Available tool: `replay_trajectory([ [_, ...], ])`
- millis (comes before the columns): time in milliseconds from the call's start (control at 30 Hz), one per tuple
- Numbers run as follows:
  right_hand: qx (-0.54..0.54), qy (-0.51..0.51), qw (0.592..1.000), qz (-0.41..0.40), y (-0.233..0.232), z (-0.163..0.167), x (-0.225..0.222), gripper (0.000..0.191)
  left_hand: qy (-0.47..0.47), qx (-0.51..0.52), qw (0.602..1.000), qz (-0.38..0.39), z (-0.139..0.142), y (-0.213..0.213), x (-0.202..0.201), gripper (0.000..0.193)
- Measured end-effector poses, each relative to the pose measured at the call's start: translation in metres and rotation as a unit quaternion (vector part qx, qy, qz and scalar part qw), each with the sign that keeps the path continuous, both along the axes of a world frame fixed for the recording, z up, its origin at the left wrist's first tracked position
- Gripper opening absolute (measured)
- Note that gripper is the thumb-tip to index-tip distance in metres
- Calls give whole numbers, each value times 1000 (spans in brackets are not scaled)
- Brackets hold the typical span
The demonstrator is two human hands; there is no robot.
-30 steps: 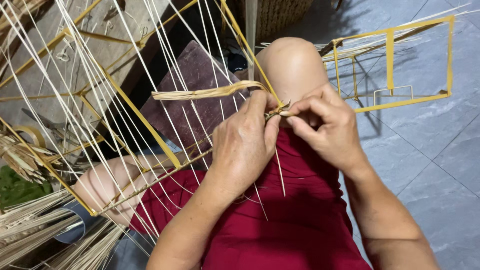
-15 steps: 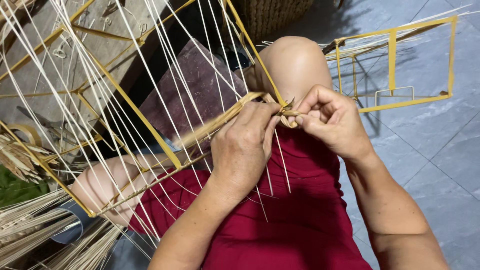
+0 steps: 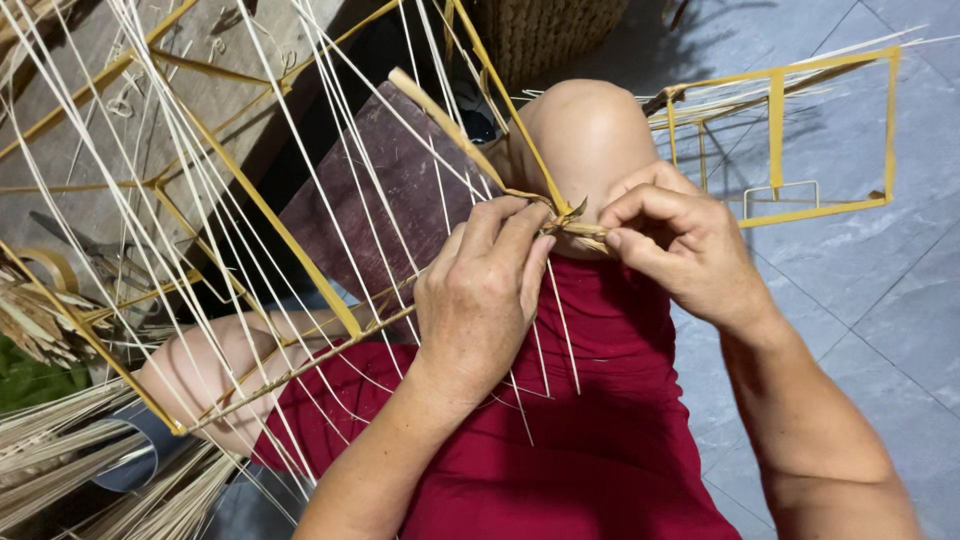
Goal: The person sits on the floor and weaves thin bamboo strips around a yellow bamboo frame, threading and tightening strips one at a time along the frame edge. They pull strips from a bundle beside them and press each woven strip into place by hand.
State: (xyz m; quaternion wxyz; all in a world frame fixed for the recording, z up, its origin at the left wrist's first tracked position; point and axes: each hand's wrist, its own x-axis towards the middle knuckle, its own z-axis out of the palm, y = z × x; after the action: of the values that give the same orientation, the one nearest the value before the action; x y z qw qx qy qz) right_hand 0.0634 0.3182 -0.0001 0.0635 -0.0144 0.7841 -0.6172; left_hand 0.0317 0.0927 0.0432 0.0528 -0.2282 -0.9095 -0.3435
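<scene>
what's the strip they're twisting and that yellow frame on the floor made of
Strip: looks like dried plant fibre, perhaps palm leaf or rattan; matt tan, flat, bending at the fingers.
Yellow frame: probably painted metal rod or wire; thin, straight, square corners, though coated cane is possible.

A flat, tan reed strip [image 3: 455,125] is running diagonally from the upper middle of the frame down to the centre, where its lower end is twisting into a small knot [image 3: 568,220] of frayed fibre. The knot is sitting at a corner of a yellow-taped frame [image 3: 270,225] of thin sticks, which is spreading across the left half of the frame. Many pale, thin reeds [image 3: 330,190] are fanning out from that corner toward the upper left and lower left, crossing one another and lying taut over the frame's bars.
</scene>
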Motion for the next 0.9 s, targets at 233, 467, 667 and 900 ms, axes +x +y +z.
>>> replay_trajectory([
  [233,-277,-167,942,-94,-10,-26,12,11,-12,-4,1000,-7,3,-3,0,24],
  [467,-260,-255,931,-7,8,-36,14,14,-19,4,1000,-10,3,-6,-1,21],
  [667,-196,-60,977,59,34,-8,11,21,-12,18,1000,-5,1,-9,-1,24],
  [900,-251,-95,963,34,42,-15,11,21,-18,21,999,-23,0,-14,-1,23],
])
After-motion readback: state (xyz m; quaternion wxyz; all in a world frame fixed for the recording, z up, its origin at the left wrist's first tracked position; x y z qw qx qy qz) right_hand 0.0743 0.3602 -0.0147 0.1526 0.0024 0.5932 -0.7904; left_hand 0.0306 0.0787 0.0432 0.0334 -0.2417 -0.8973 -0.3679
